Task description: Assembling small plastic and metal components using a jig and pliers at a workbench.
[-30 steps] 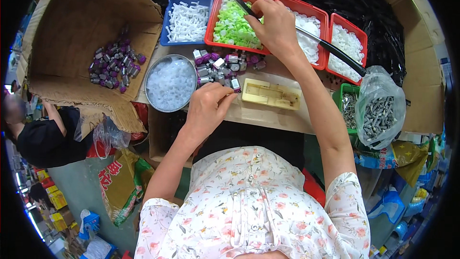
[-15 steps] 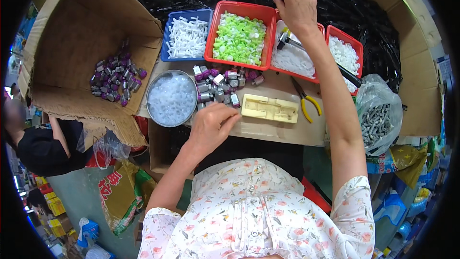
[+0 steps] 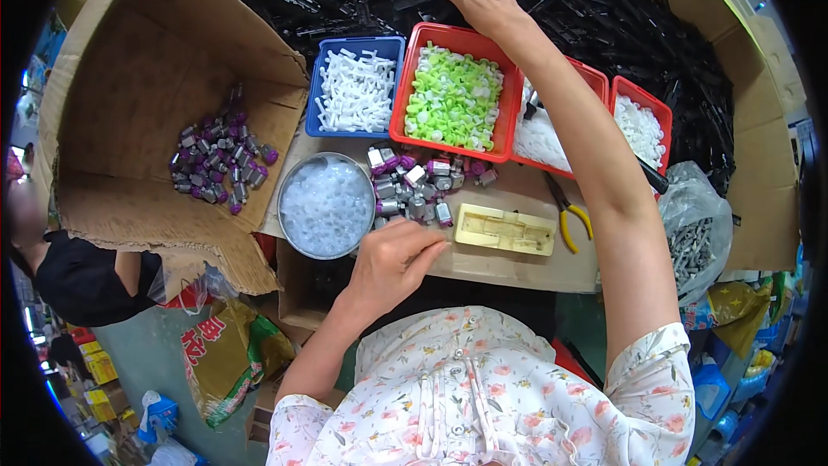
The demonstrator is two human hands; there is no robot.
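My left hand hovers over the table's near edge, beside the pale yellow fixture block. Its thumb and fingers are pressed together; whatever they may hold is hidden. Just beyond it lie several small silver motors with purple ends, next to a round metal bowl of translucent pieces. My right hand reaches to the far side, over a heap of long black plastic parts. Its fingers are bent and apart, with the tips down at the black parts; no held piece shows.
A blue bin of white pegs, a red bin of green-white pieces and more red bins form a row. My right forearm crosses over a hammer. Yellow-handled pliers, a cardboard box and a plastic bag flank them.
My right hand has moved left across the black heap. My left hand stays pinched near the fixture block. The whole view has shifted slightly, so the table sits lower and further right.
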